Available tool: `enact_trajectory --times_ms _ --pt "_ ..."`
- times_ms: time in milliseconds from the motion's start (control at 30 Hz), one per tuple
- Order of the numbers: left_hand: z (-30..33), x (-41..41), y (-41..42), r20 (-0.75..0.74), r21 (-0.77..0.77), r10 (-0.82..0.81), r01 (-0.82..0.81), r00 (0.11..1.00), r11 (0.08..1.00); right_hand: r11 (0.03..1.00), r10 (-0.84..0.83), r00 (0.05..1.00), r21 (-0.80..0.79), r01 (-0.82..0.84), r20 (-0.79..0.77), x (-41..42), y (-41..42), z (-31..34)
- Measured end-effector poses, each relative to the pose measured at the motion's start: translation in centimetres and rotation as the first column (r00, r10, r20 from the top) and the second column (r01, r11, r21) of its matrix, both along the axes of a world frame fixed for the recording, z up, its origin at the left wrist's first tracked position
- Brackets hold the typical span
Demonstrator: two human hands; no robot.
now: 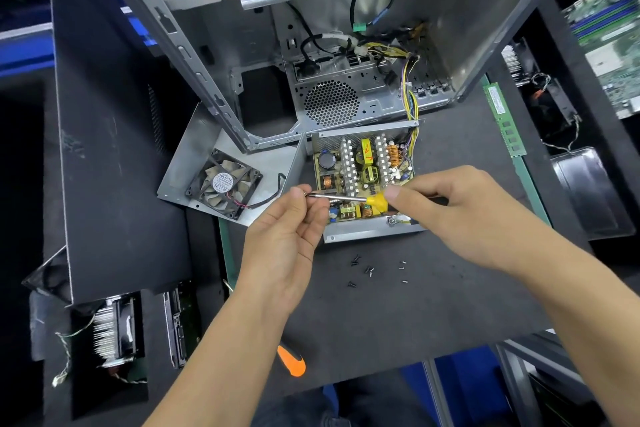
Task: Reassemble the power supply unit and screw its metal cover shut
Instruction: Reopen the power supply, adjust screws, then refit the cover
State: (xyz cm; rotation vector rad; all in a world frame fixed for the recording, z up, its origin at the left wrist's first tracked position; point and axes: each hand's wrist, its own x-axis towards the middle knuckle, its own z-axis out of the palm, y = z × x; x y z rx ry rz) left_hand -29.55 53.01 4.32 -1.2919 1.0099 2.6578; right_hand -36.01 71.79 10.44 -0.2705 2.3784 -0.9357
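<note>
An open grey metal power supply box (367, 180), its circuit board and two rows of silver heat-sink fins exposed, is seen at the middle of a black work mat (398, 315), just in front of a bare silver computer case (311, 45) from which yellow and purple wires run into the box. Its detached grey metal cover (194, 163) is laid open to the left, touching the box, and one black fan (223, 184) with a round white label, its print too small to be read with certainty, is mounted on it. A yellow-handled screwdriver with a silver shaft (346, 198) is held level above the box: the shaft tip is pinched by the curled fingers of the left hand (294, 236), and the handle is gripped by the right hand (446, 208). About eight small loose screws (369, 269), black and silver, are scattered on the mat just in front of the box; bare mat is left between them and the near edge. One orange tool handle (292, 362) is seen at that edge, and one green memory stick (504, 118) is laid along the right edge.
</note>
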Motion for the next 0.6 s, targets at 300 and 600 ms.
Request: enact_trajectory --times_ms 300,600 --pt "-0.07 -0.16 0.28 0.003 -0.019 0.030 -0.030 1.000 0.999 0.996 -0.085 0.989 -0.028 0.089 0.118 0.12 -0.34 -0.02" --pt "-0.42 0.12 0.19 -0.024 -0.115 -0.033 0.030 0.999 0.993 0.954 -0.183 0.897 -0.147 0.261 0.403 0.20 -0.09 -0.48"
